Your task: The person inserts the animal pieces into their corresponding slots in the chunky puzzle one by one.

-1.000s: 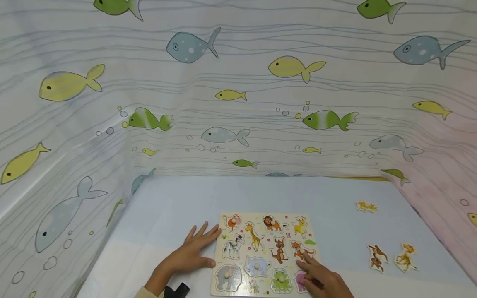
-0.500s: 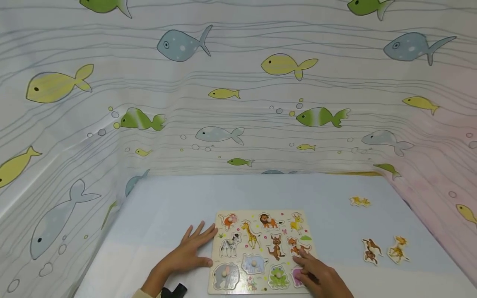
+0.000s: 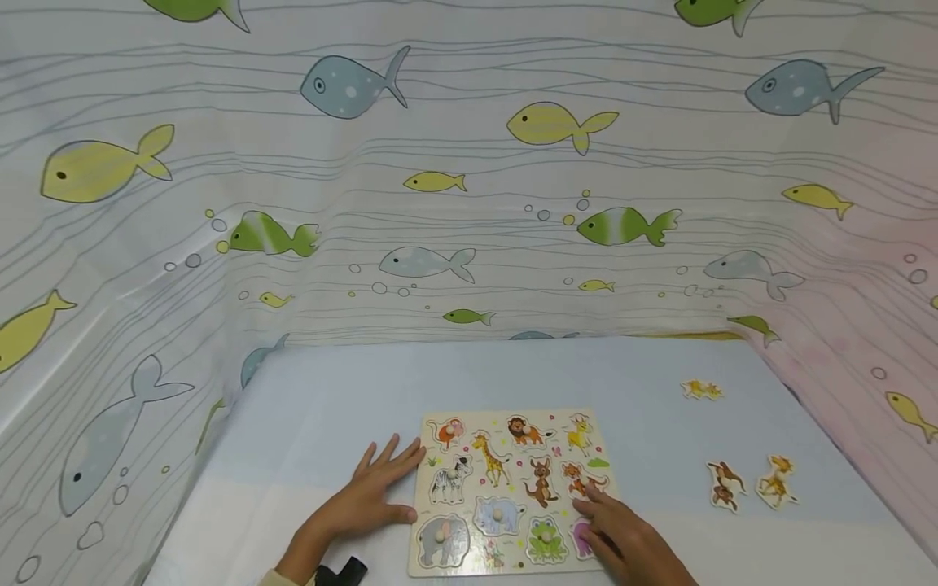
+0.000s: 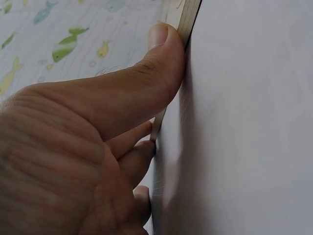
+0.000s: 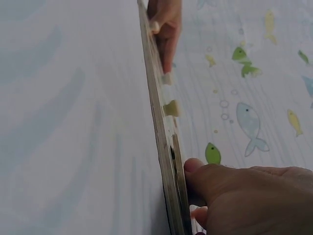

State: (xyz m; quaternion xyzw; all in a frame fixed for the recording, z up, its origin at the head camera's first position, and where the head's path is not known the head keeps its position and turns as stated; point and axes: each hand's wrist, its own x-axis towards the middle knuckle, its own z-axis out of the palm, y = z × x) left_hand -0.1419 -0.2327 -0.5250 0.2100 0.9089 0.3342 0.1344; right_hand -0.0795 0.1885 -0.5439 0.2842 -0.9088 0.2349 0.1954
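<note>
A wooden animal peg puzzle board (image 3: 458,566) lies flat on the table, with animal pieces sitting in it, several with pale knobs. My left hand (image 3: 366,496) is spread at its left side, fingertips and thumb touching the edge. In the left wrist view the thumb (image 4: 164,54) rests against the board's side. My right hand (image 3: 623,529) is bent over the lower right corner, fingers curled at a purple puzzle piece (image 3: 582,539) that they partly cover. The right wrist view shows a fingertip (image 5: 194,165) low at the board's face.
Three loose animal pieces lie right of the board: a brown one (image 3: 725,486), a yellow-brown one (image 3: 778,482) and a yellow one (image 3: 702,390) farther back. A fish-patterned cloth (image 3: 454,220) surrounds the table. A black object (image 3: 342,571) shows near the left wrist.
The head view has shifted slightly, moving the whole scene a little left and up. Both hands keep nearly the same places on the board; the right fingers have shifted slightly over the purple puzzle piece.
</note>
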